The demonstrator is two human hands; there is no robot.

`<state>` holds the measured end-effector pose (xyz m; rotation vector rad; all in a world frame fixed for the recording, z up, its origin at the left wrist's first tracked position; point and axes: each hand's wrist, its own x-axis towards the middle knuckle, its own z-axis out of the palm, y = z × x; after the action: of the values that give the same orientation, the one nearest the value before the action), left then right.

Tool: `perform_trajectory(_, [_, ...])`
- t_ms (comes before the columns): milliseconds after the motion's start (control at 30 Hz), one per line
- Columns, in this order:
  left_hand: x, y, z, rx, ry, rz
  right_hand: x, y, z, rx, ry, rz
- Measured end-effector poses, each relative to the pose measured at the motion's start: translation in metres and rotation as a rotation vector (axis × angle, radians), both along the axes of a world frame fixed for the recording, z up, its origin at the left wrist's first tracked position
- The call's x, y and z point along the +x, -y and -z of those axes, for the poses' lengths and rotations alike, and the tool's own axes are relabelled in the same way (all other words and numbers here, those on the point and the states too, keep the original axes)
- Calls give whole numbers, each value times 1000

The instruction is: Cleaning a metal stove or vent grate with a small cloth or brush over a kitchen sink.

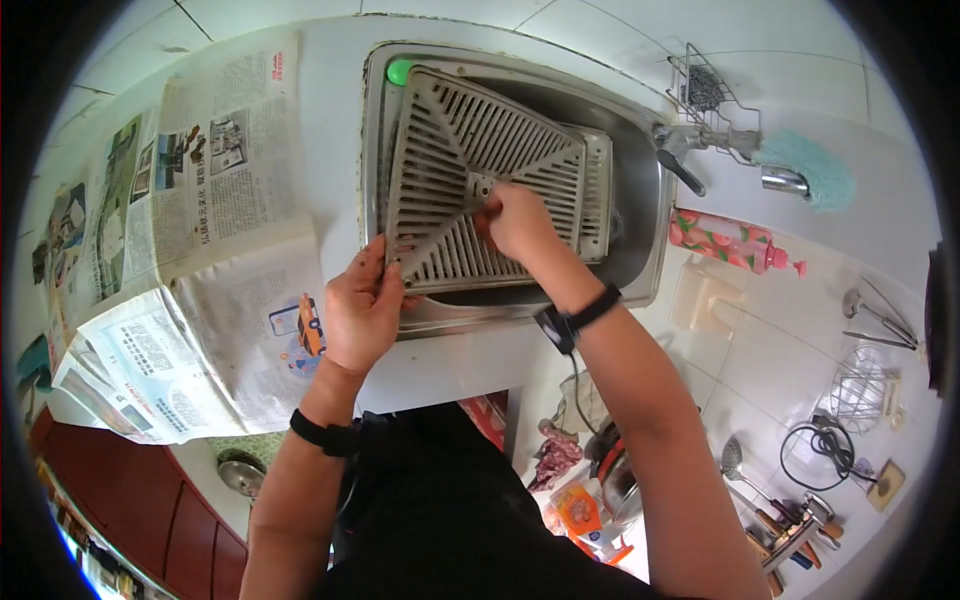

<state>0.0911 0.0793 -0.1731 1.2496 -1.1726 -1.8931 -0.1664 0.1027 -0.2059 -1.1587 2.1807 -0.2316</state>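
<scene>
A slotted metal grille panel [457,139], like a range hood filter, lies tilted across the stainless steel sink [637,247]. Its lower left corner is gripped by my left hand [364,304], with the thumb on top. Small dark specks mark these fingers. My right hand [517,221] is curled over the middle of the panel, touching or just above it. Whether something small is in its fingers I cannot tell, since the hand hides that. Under the panel's right edge another slotted metal piece [598,180] shows. A bright green round object [400,72] sits by the upper left corner.
Newspaper sheets [232,202] cover the counter on the left. Right of the sink are a faucet [679,169], a wire rack [697,82] with steel wool, and a pink pump bottle [724,236]. Utensils [795,517] and a coiled cable [825,450] hang along the tiled wall.
</scene>
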Motion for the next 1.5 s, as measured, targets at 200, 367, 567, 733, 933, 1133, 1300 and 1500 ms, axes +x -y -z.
perform_trajectory(200, [3,3,1,-9,94,124,6,-37,-20,-47,-28,-78])
perform_trajectory(367, [2,4,2,16,18,90,-4,-18,-12,-71,-74,-57])
perform_trajectory(567, [4,1,3,35,21,83,4,-42,-29,135,35,-28])
perform_trajectory(733, [1,3,-2,33,15,51,19,-21,-30,-83,3,-51])
perform_trajectory(933, [-2,1,-1,-24,37,13,44,-51,-62,-287,186,-220])
perform_trajectory(1133, [0,3,-3,13,58,81,50,-50,-59,-342,105,-332])
perform_trajectory(1300, [4,2,7,-111,108,136,84,-25,-63,-534,261,-400])
perform_trajectory(1500, [3,0,2,-9,102,90,23,-70,-58,-338,86,-356])
